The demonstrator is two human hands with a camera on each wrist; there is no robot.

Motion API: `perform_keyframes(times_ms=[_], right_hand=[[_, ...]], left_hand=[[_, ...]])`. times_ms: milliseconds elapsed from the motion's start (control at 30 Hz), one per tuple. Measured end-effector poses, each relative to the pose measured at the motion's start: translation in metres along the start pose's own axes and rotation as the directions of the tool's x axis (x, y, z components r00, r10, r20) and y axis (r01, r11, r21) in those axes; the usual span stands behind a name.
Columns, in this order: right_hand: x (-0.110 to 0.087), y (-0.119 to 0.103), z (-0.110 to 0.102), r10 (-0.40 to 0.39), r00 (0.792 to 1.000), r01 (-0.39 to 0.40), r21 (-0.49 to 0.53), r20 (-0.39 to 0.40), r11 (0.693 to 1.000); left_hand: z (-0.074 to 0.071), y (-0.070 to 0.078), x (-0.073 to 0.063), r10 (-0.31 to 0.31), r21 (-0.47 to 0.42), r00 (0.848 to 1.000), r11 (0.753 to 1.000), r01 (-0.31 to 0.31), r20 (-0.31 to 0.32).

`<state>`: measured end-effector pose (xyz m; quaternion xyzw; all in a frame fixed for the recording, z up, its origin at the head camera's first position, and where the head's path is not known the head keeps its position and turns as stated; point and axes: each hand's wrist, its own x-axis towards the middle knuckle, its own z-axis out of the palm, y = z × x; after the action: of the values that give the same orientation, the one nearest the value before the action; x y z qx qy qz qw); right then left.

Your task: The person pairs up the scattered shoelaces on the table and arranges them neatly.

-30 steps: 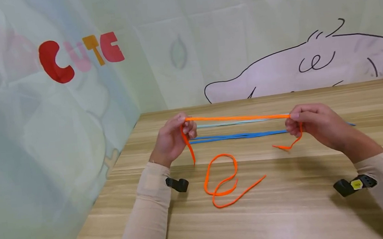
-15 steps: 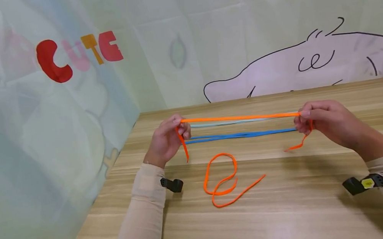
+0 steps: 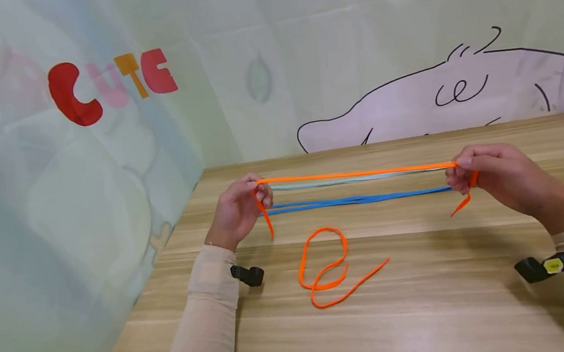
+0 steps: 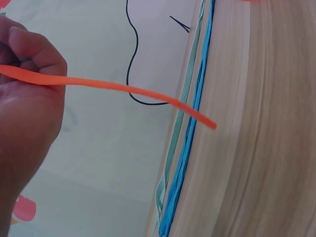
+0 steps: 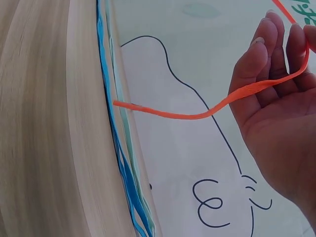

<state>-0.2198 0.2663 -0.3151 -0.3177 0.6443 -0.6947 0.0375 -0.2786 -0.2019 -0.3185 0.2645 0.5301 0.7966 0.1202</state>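
An orange shoelace (image 3: 353,173) is stretched straight and level above the table between my two hands. My left hand (image 3: 238,207) pinches it near one end, and a short tail hangs below the fingers. Near the other end my right hand (image 3: 498,175) pinches it between thumb and fingers, its loose tip dangling. In the right wrist view the shoelace tail (image 5: 190,116) runs across the palm and out past the hand. A second orange shoelace (image 3: 329,285) lies loosely looped on the table, in front of and below the hands, touched by neither.
Behind the held lace, blue laces (image 3: 361,199) lie lengthwise on the wooden table (image 3: 428,320). Pale green laces (image 4: 180,118) lie beside them, nearer the table's back edge. A printed cloth (image 3: 235,112) hangs behind the table and along its left side.
My hands have moved apart, left hand leftward and right hand rightward. The stretch of lace between them is longer, and the right tail is shorter. The looped lace stays put.
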Motion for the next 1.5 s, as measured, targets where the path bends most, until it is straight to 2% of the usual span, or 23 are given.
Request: perform_keyframes(times_ms=[400, 733, 967, 1133, 1300, 1500], right_hand=[[-0.001, 0.007, -0.006, 0.023, 0.999, -0.023, 0.002, -0.030, 1.000], [-0.003, 0.010, -0.013, 0.047, 0.998, -0.047, -0.001, -0.035, 0.999], [-0.006, 0.014, -0.018, 0.077, 0.996, -0.078, -0.018, -0.038, 0.997], [-0.007, 0.014, -0.021, 0.096, 0.994, -0.099, -0.060, -0.056, 0.993], [-0.008, 0.014, -0.022, 0.093, 0.994, -0.096, -0.049, -0.050, 0.994], [-0.009, 0.016, -0.022, 0.137, 0.988, -0.145, -0.117, -0.077, 0.982]], left_hand=[[-0.012, -0.002, -0.004, -0.007, -0.011, 1.000, 1.000, 0.007, -0.028], [-0.019, -0.003, -0.004, -0.026, -0.015, 0.996, 1.000, 0.025, -0.088], [-0.024, -0.002, -0.006, -0.058, 0.043, 0.989, 0.997, 0.064, -0.135], [-0.028, -0.001, -0.007, -0.061, 0.066, 0.989, 0.995, 0.070, -0.132], [-0.033, -0.002, -0.008, -0.053, 0.097, 0.990, 0.993, 0.065, -0.129], [-0.040, -0.001, -0.012, -0.062, 0.140, 0.989, 0.987, 0.081, -0.138]])
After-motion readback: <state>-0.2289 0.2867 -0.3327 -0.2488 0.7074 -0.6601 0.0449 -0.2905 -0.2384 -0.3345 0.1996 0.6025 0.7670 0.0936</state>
